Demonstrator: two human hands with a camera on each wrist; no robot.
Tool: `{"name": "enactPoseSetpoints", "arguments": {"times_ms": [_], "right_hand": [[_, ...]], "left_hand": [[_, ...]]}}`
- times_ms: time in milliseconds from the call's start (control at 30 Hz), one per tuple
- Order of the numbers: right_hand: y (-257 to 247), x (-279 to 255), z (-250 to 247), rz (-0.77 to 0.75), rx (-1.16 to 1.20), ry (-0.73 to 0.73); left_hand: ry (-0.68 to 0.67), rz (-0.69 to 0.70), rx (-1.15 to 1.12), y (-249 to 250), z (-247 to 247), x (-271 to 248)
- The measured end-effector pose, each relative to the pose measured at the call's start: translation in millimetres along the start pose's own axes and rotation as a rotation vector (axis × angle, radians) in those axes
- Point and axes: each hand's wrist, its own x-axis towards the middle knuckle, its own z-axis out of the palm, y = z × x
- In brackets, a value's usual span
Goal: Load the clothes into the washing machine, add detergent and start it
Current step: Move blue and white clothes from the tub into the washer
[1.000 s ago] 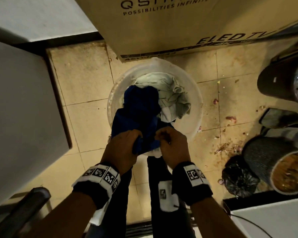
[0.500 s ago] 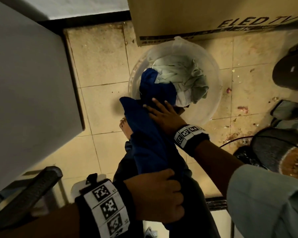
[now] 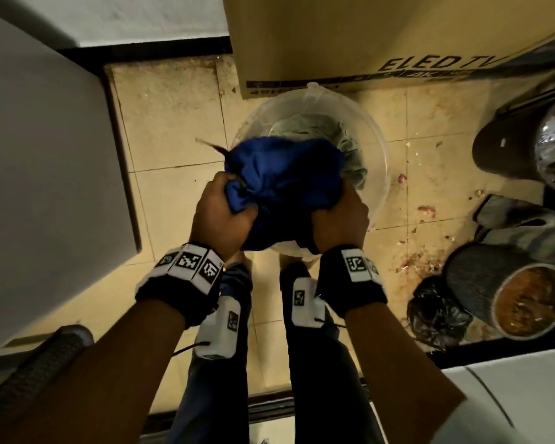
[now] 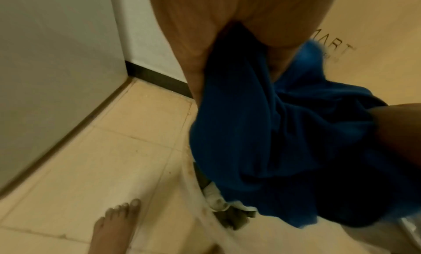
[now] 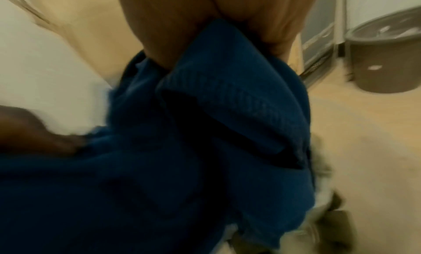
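Observation:
A bundled blue garment [image 3: 285,184] hangs over a clear plastic basin [image 3: 378,145] on the tiled floor. My left hand [image 3: 221,213] grips its left side and my right hand [image 3: 340,216] grips its right side, both with fingers curled into the cloth. A pale green garment [image 3: 350,145] lies in the basin behind it, and a bit of white cloth [image 3: 289,246] shows under the blue bundle. The left wrist view shows the blue garment [image 4: 284,140] in my fingers, and in the right wrist view the blue garment [image 5: 205,131] fills most of the picture.
A large grey-white appliance [image 3: 45,171] stands at the left. A cardboard TV box [image 3: 382,36] leans behind the basin. At the right are a dark bin [image 3: 519,145], a cylinder with brown contents [image 3: 510,299] and a black bag [image 3: 436,312]. My bare foot [image 4: 116,225] is on the tiles.
Half a second ago my left hand held the blue garment low and my right hand lay flat on it. Now both hands grip it bunched up over the basin.

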Motion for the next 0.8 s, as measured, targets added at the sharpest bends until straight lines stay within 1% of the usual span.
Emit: {"name": "enactPoseSetpoints", "arguments": {"times_ms": [33,67,100,133,167,200,267,300,367,400,433,500,533,600,633,700,733,767,800], "right_hand": [[-2.9,-8.0,5.3,-0.059,-0.003,-0.018],[-5.4,-16.1,12.3,-0.141,-0.023,-0.058],[-9.4,-24.7,18.0,-0.23,-0.051,-0.102],[-14.3,-34.1,21.1,-0.298,-0.067,-0.15],[-17.5,-42.3,22.7,-0.338,-0.051,-0.202],[-21.3,-51.0,21.5,-0.352,-0.001,-0.265],[-26.9,-66.3,19.0,-0.333,0.147,-0.399],[-27.6,-71.4,18.9,-0.292,0.236,-0.454],[-26.2,-75.9,19.6,-0.154,0.476,-0.528],[-23.9,-75.3,20.6,-0.088,0.594,-0.552],[-21.8,-74.6,21.1,-0.031,0.688,-0.57],[-15.3,-76.7,22.7,0.044,0.758,-0.613],[-10.6,-78.2,24.6,0.071,0.756,-0.648],[2.8,-78.0,29.6,0.101,0.679,-0.68],[11.7,-73.7,31.2,0.055,0.551,-0.641],[30.7,-57.4,33.5,-0.145,0.137,-0.468],[41.6,-46.4,34.3,-0.218,-0.061,-0.399],[50.9,-35.9,35.2,-0.243,-0.206,-0.397],[59.9,-27.4,37.8,-0.233,-0.305,-0.458]], "left_hand": [[-0.105,-0.082,-0.209,5.2,6.6,-1.4],[-0.212,-0.165,-0.373,9.0,12.7,-5.2],[-0.283,-0.251,-0.464,9.5,17.7,-9.6],[-0.32,-0.34,-0.515,9.3,20.1,-15.9],[-0.307,-0.417,-0.583,4.0,21.2,-21.6],[-0.274,-0.464,-0.673,0.0,19.4,-28.3],[-0.241,-0.481,-0.868,-7.7,10.9,-39.5],[-0.251,-0.471,-0.921,-10.0,7.1,-44.9],[-0.279,-0.424,-0.861,-15.8,1.0,-53.8],[-0.243,-0.391,-0.779,-18.8,-0.6,-56.4],[-0.176,-0.374,-0.68,-21.8,-1.5,-56.9],[-0.05,-0.351,-0.484,-29.8,-4.5,-57.4],[-0.041,-0.332,-0.418,-33.3,-7.6,-58.3],[-0.1,-0.311,-0.324,-39.1,-17.1,-60.4],[-0.144,-0.302,-0.286,-41.3,-23.7,-61.1],[-0.212,-0.274,-0.233,-44.0,-38.7,-62.7],[-0.229,-0.269,-0.248,-44.5,-45.5,-63.7],[-0.239,-0.274,-0.277,-43.4,-52.3,-64.5],[-0.242,-0.277,-0.312,-42.2,-59.1,-65.5]]}}
